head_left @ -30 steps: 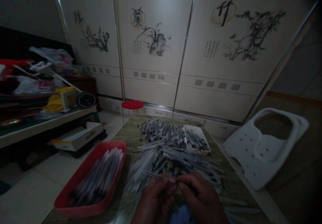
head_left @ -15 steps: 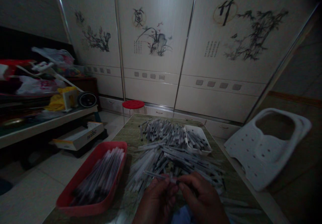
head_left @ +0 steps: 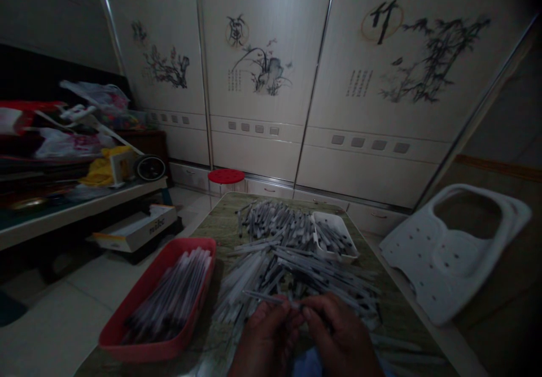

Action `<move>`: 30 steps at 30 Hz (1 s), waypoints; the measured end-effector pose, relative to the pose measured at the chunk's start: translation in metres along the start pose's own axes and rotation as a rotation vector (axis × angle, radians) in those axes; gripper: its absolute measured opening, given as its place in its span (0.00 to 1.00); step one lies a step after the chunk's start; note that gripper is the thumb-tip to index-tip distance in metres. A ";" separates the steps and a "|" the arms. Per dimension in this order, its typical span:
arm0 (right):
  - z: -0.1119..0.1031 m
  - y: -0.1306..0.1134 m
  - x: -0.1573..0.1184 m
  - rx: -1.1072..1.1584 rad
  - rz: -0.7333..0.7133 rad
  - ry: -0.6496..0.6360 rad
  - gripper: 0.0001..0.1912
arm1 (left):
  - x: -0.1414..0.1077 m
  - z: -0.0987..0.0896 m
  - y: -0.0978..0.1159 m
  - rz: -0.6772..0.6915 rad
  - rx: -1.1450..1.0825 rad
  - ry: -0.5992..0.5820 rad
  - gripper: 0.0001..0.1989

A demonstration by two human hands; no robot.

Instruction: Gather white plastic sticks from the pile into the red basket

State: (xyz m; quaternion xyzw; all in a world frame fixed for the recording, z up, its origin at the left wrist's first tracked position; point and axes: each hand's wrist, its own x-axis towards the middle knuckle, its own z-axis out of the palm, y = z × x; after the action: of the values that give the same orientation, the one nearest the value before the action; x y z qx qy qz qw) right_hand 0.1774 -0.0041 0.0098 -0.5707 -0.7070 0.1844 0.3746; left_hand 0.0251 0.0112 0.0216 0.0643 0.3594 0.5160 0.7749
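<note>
White plastic tubes (head_left: 292, 267) lie heaped on the table (head_left: 402, 320); from our head view, our left hand (head_left: 265, 337) and right hand (head_left: 339, 332) meet at the near edge of the heap; the fingers (head_left: 311, 312) of both are closed, pinching one tube (head_left: 265, 296); we seem to be handling tubes one by one, so this calls for a steady pinch; a red tray (head_left: 199, 292) of tubes lies just left.

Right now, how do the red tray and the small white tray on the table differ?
The red plastic tray is clearly larger than the white tray, and it sits nearer the camera, while the white tray sits farther off. The red tray's pen-like tubes lie mostly aligned lengthwise; the white tray's lie less evenly. Both are shallow, open-topped rectangular trays holding such tubes.
</note>
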 end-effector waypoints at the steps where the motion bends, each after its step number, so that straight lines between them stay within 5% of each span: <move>1: 0.002 0.000 -0.001 0.002 -0.001 0.015 0.12 | 0.000 0.000 0.000 0.000 0.000 0.007 0.09; 11: 0.008 -0.002 -0.005 0.108 0.071 0.098 0.15 | 0.003 -0.012 0.005 -0.037 0.005 -0.037 0.04; 21: 0.018 -0.003 -0.009 0.152 0.131 0.197 0.21 | 0.006 -0.011 -0.006 0.041 0.039 -0.059 0.10; 30: 0.006 0.008 -0.009 0.272 0.229 0.024 0.23 | 0.002 -0.009 -0.004 0.044 0.049 -0.045 0.12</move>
State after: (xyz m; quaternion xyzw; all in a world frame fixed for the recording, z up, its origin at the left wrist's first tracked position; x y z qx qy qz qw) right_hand 0.1787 -0.0093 -0.0024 -0.5938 -0.6013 0.3130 0.4335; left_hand 0.0235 0.0088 0.0120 0.1028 0.3527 0.5224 0.7695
